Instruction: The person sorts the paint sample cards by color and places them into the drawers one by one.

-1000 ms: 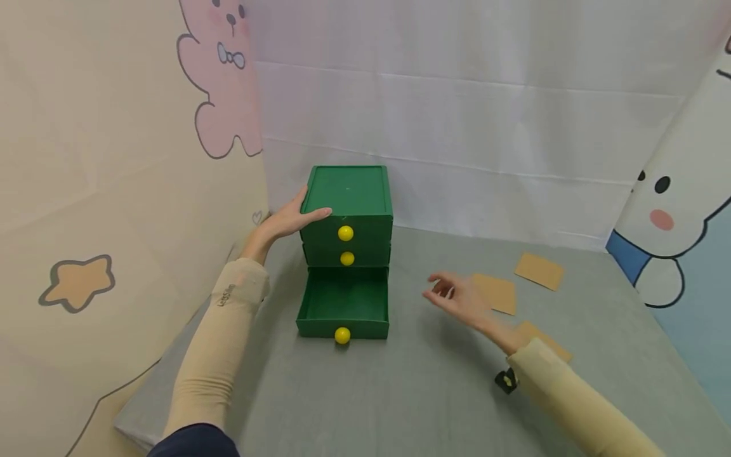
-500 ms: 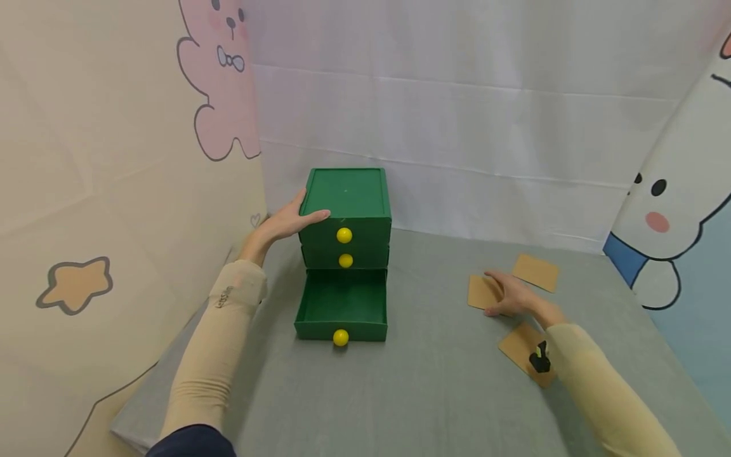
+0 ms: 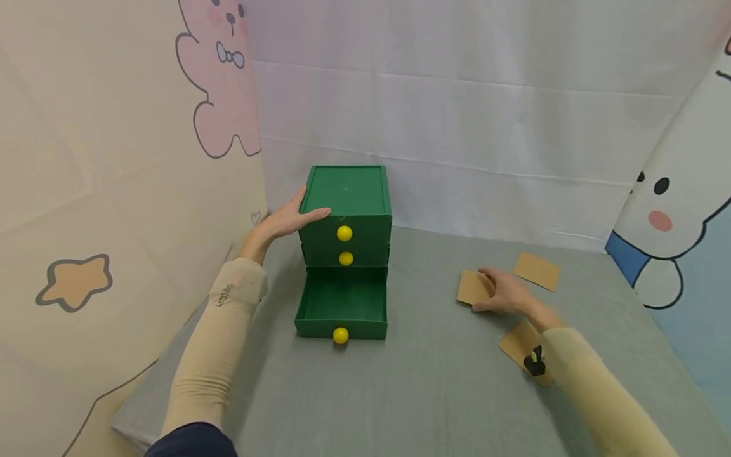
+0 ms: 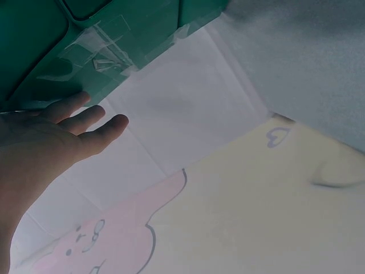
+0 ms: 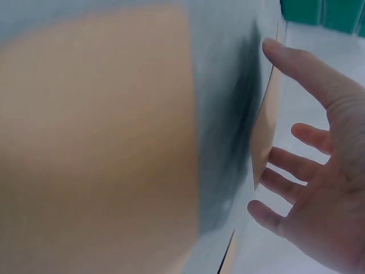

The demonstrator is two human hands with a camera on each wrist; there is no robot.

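A green drawer box (image 3: 346, 190) with yellow round knobs stands on the grey table, its bottom drawer (image 3: 342, 304) pulled out and bare inside. My left hand (image 3: 283, 220) rests on the box's upper left side, thumb over the top front edge, fingers straight in the left wrist view. To the right, my right hand (image 3: 505, 293) pinches a brown card (image 3: 473, 289) between thumb and fingers; in the right wrist view the card (image 5: 267, 125) stands edge-on between them. Part of this card is hidden under the hand in the head view.
Two other brown cards lie on the table: one behind the right hand, a far card (image 3: 537, 271), and a near card (image 3: 520, 346) partly hidden by the right wrist's black device (image 3: 535, 362). A white curtain (image 3: 485, 127) closes off the back; printed cloth (image 3: 114, 190) hangs at left.
My right hand moved right from beside the drawer to the middle card, took hold of it and shifted it slightly left. The left hand stays on the box.
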